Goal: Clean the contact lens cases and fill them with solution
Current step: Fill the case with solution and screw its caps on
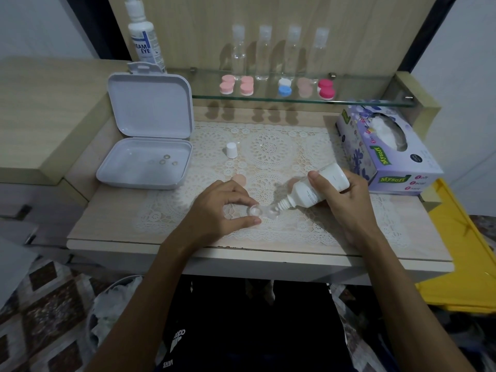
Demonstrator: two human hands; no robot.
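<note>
A clear two-well contact lens case (261, 212) lies uncapped on the lace mat near the table's front. My left hand (222, 210) pinches its left well between thumb and fingers. My right hand (346, 200) grips a white solution bottle (316, 187), tilted down to the left, its nozzle over the case's right well. The bottle's white cap (231, 150) stands on the mat further back. A pale pink lid (239, 180) lies just behind my left hand; another peeks out behind the bottle.
An open white plastic box (145, 163) holding small rings sits at the left. A tissue box (386, 154) stands at the right. The glass shelf (295, 99) carries several coloured lens cases and clear bottles; a large eye-solution bottle (145, 41) stands at its left.
</note>
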